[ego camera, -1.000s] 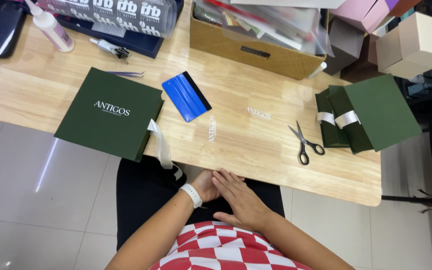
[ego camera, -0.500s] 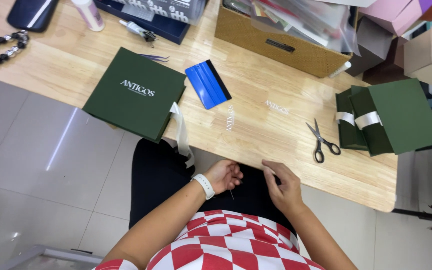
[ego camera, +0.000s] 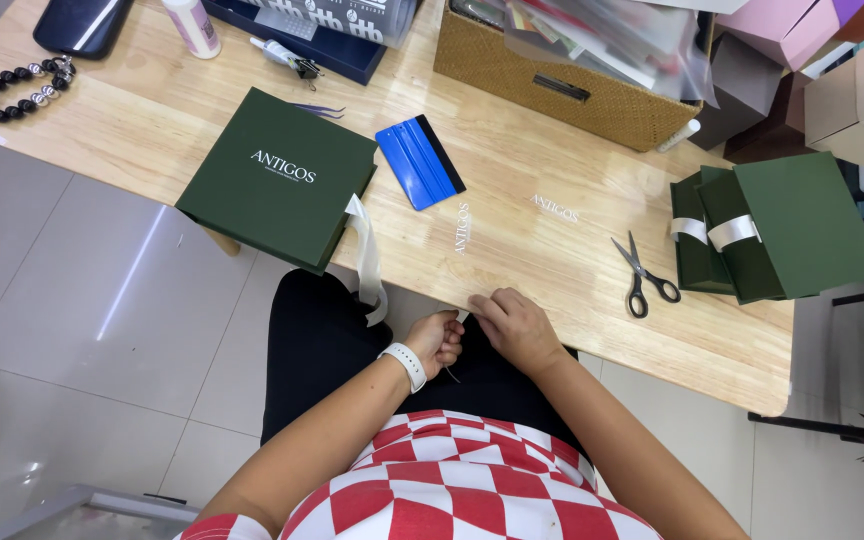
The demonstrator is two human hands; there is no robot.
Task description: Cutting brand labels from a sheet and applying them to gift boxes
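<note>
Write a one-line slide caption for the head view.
Left hand and right hand meet at the wooden table edge, between a green box and scissors.

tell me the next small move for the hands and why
Probably lift both hands back onto the table. The left hand and right hand pinch something too small to make out at its near edge, while the green box lies untouched.
</note>
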